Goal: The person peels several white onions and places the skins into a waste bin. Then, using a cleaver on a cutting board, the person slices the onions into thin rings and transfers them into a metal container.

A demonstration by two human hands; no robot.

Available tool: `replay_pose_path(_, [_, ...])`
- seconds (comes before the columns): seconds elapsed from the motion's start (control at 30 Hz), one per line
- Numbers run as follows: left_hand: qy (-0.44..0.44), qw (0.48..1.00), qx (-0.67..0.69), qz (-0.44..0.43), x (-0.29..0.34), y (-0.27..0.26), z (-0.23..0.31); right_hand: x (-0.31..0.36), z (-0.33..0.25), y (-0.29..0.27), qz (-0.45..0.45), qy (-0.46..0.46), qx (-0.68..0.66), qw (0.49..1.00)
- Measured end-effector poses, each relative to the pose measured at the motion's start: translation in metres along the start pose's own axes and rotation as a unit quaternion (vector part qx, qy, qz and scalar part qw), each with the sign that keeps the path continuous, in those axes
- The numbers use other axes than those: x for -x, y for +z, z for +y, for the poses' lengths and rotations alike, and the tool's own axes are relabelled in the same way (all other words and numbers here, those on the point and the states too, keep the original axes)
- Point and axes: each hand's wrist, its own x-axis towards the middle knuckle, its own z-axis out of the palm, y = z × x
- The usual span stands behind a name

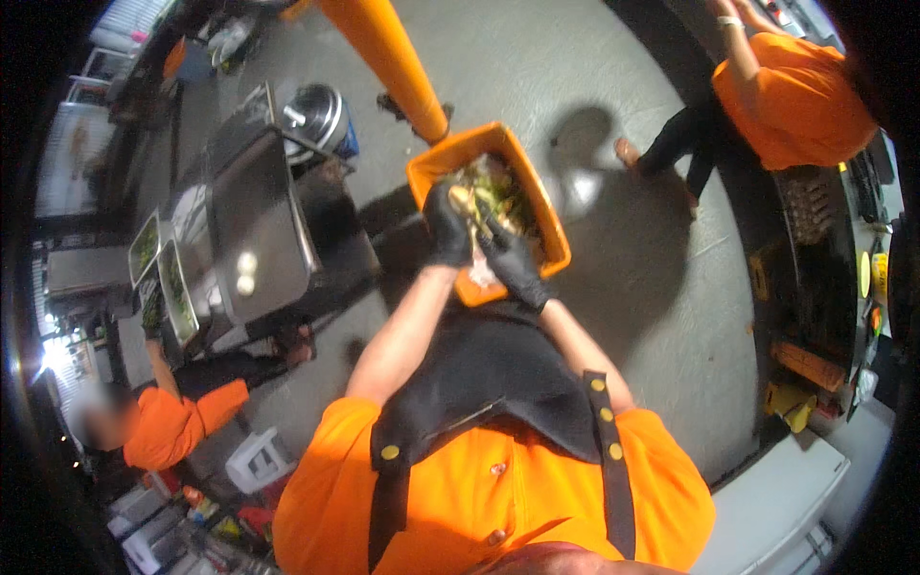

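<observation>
Where our two black-gloved hands come together above the orange bin (546,222), a yellowish piece (461,200) lies against the thumb side of the left hand (444,230), whose fingers are curled narrowly about it. We find the right hand (516,266) just beside, to the right of the piece and slightly nearer the body, its fingers directed toward it; blur prevents us from telling whether this hand grips anything. Below both, we note green and pale scraps (515,203) within the bin. Well apart to the left, two white rounds (247,262) rest on the desk (261,196).
</observation>
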Motion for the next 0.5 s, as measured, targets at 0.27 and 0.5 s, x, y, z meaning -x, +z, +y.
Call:
replay_pose_path(0.27, [0.136, 0.983, -0.09, 0.089, -0.024, 0.014, -0.007, -0.015, -0.025, 0.021, 0.095, -0.037, -0.019, 0.995])
replay_pose_path(0.5, [0.177, 0.965, -0.195, -0.016, -0.006, 0.017, -0.011, -0.029, -0.004, -0.001, 0.069, 0.166, -0.239, 0.954])
